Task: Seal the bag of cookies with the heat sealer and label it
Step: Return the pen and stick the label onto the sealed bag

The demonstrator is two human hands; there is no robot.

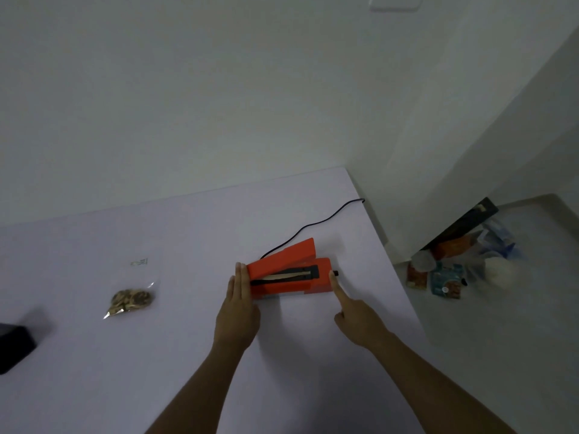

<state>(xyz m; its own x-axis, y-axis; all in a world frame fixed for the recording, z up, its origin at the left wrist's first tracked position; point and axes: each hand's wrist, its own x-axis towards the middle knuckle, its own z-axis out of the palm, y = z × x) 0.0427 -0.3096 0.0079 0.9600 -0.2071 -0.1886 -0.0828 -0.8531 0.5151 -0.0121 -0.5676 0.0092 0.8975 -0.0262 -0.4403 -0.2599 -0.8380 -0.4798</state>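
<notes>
An orange heat sealer (291,270) sits on the white table (188,355) right of centre, its lid raised and the sealing strip showing. My left hand (239,311) lies flat with straight fingers against the sealer's left end. My right hand (354,314) points its index finger at the sealer's right end, beside a small black knob (336,273). A clear bag of cookies (133,294) lies on the table to the left, apart from both hands, its top end pointing away from me.
A black power cord (326,219) runs from the sealer over the table's right edge. A dark object (14,346) sits at the left edge. On the floor to the right lie several snack packets (445,278) and bags by the wall.
</notes>
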